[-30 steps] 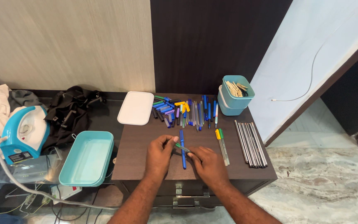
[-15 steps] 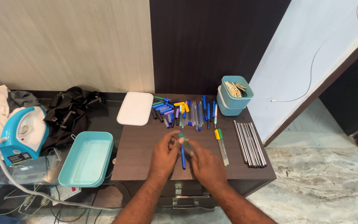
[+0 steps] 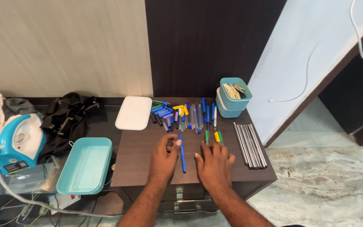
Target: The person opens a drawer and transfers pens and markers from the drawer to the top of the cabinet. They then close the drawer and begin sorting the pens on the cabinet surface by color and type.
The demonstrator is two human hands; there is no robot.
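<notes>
Head view: a slim blue plastic pen [image 3: 182, 152] lies on the dark brown wooden worktop [image 3: 137, 162], between the 2 hands. Its long axis runs almost straight away from the person, the far end near the pile of pens, the near end toward the worktop's front edge.

The left hand [image 3: 164, 154] rests palm down just to the left of the pen, fingers loosely curled and together, the fingertips just beside the pen's upper half — whether they touch it I cannot tell. It pinches nothing. The right hand [image 3: 214, 163] lies flat to the right of the pen, fingers spread, palm on the worktop, empty; its thumb points toward the pen's lower half but stays a little apart. Of the 2, the left hand is nearer the pen.

Just beyond the right hand's fingertips lie 2 short markers, 1 green [image 3: 206, 136] and 1 yellow with a green end [image 3: 218, 137], both parallel to the blue pen.

Farther back sits a loose row of mixed blue, purple, yellow and clear pens [image 3: 181, 113]. To the right lie a bundle of thin grey metal rods [image 3: 248, 145] and a teal plastic cup holding wooden sticks [image 3: 232, 97]. To the left — a white rectangular lid [image 3: 133, 112], an empty teal plastic tray [image 3: 85, 164], and a blue and white clothes iron [image 3: 18, 142].
</notes>
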